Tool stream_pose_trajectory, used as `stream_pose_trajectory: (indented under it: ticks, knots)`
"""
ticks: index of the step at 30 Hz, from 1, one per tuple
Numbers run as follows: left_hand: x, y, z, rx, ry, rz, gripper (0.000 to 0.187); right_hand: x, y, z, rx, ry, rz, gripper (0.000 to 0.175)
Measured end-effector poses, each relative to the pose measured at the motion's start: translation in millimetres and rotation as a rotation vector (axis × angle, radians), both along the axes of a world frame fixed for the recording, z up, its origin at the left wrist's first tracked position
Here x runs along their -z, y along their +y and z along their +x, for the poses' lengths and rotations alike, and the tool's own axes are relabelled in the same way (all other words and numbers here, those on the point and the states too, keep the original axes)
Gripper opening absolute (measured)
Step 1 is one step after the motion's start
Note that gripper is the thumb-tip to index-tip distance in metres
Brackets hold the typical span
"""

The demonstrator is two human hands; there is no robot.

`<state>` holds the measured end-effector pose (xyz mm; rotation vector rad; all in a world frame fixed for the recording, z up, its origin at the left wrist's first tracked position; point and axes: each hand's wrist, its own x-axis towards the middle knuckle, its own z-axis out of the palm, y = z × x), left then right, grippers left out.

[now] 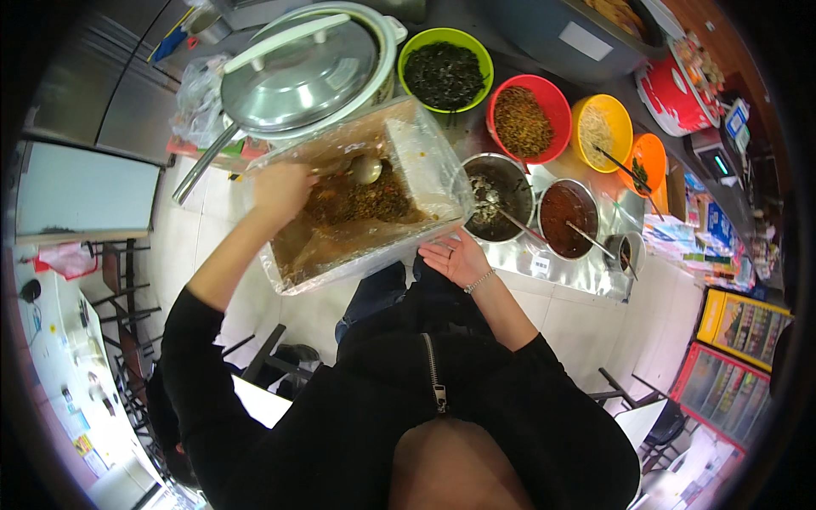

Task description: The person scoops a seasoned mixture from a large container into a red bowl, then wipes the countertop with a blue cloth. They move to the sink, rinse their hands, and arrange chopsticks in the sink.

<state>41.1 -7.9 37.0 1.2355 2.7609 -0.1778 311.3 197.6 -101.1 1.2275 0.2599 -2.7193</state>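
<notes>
A box lined with clear plastic film [427,153] is tilted in front of me, with chopped brown-green food [379,201] inside. My left hand [280,194] is curled at the box's left side, by what looks like the handle of a metal ladle; the ladle's bowl [366,170] rests on the food. Whether the fingers also grip film is hidden. My right hand [456,258], palm up with fingers spread, is under the box's near right corner. Right of the box stand a steel pot of dark food [510,185] and a pot of red sauce [564,220], each with a utensil.
Behind the box is a large pot with a metal lid [299,76]. Green [488,60], red [561,108], yellow [625,131] and orange [656,159] bowls hold foods along the steel counter [586,277]. A small metal container [637,248] stands near its right edge.
</notes>
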Motion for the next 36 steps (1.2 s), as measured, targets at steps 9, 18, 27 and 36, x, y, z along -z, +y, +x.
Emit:
stream_pose_trajectory:
  ticks: [9, 18, 27, 36]
  knots:
    - [98, 40, -1, 0.419, -0.049, 0.030, 0.013, -6, -5, -12, 0.065, 0.040, 0.004, 0.057]
    - [95, 31, 13, 0.229, -0.495, 0.072, 0.019, 6, -2, -14, 0.086, 0.030, -0.045, 0.061]
    - [33, -16, -11, 0.123, -0.422, 0.103, 0.016, -6, -3, 3, 0.023, -0.052, 0.089, 0.073]
    - [-41, -55, -5, -0.144, -0.486, 0.183, 0.016, -10, 8, 25, 0.025, -0.056, 0.164, 0.071]
